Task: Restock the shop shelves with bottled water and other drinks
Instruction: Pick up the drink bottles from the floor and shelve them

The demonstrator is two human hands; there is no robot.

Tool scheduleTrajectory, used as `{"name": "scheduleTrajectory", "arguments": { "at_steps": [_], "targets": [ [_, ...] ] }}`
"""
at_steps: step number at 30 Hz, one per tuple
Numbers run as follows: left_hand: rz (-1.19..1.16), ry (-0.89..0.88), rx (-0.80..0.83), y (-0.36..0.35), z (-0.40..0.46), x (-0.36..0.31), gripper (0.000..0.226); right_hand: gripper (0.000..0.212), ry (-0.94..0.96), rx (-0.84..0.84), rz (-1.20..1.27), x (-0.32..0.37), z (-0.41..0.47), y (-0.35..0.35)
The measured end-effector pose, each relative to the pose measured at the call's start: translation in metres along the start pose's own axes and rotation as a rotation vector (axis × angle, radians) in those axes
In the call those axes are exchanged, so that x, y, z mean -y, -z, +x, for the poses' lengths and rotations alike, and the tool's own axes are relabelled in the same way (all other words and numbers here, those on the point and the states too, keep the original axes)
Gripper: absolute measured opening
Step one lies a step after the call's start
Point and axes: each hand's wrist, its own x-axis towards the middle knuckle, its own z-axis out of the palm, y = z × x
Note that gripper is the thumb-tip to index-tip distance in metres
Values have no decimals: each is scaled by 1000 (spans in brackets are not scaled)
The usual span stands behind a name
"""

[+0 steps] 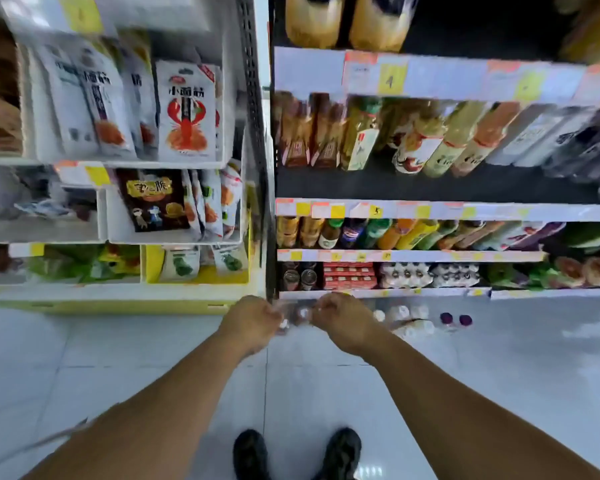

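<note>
White floor tiles (153,358) run up to the foot of two shop shelf units, seen from above. Low at that foot, a pack of clear bottles (297,318) sits between both hands, blurred, with small pale caps showing in the gap. The left hand (253,322) has its fingers curled against the pack's left side, and the right hand (340,318) is curled against its right side; both appear to grip the pack or its wrap, though blur hides the exact hold.

Just to the right, on the floor, stand more white-capped bottles (406,318), and beside them two purple-capped bottles (456,319). Right behind the hands runs the bottom shelf edge (385,292) of the dark drinks unit. That shelf carries dark cans (300,277), red cartons (349,275) and wrapped multipacks of small bottles (430,275). Above it, a row of mixed drink bottles (378,233) leans forward under a strip of yellow price tags (376,211). Higher still are tea and juice bottles (430,140).

On the left, the white snack unit (118,292) holds pouches, among them a lobster-print packet (186,112) and a dark brown snack bag (153,199).

At the bottom edge of the view, two black shoes (297,453) stand on the tiles.
</note>
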Motion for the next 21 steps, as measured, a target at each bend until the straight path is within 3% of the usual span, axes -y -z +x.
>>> {"name": "scheduleTrajectory", "arguments": {
  "at_steps": [3,7,11,14,18,21],
  "targets": [
    [53,24,-18,-36,62,41,35,23,9,44,4,-42,63,-37],
    [141,-8,1,-95,158,96,21,14,49,36,14,-106,152,-90],
    [285,-77,30,-160,251,152,46,15,74,20,118,-167,221,-128],
    [316,-72,-36,-199,307,185,45,21,86,15,94,-200,266,-146],
    [322,-61,-76,-235,368,222,81,19,78,-23,114,-228,319,-162],
    [306,-77,-53,-254,401,244,72,15,68,-49,191,-241,340,-176]
  ]
}}
